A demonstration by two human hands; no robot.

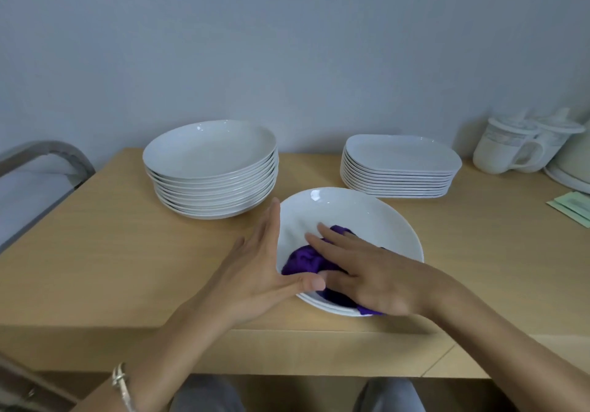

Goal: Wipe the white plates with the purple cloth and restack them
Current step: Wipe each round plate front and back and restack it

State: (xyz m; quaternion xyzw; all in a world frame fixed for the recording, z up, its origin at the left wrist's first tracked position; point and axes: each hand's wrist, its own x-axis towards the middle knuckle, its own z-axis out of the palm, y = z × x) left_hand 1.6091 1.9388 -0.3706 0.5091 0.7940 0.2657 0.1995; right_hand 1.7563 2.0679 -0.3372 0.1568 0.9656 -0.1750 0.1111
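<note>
Two stacks (212, 184) (397, 176) stand behind one plate (354, 215) holding one cloth (303, 260).

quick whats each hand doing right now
left hand: open, straight fingers against the white plate's left rim, thumb on it
right hand: open, pressing the purple cloth flat into the plate

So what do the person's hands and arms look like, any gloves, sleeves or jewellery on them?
Both are bare, with no gloves and no sleeves in view on either arm. The left hand shows no ring, and a thin silver-coloured bracelet is worn on that wrist. The right hand shows no ring, and its wrist has no watch or band.
</note>
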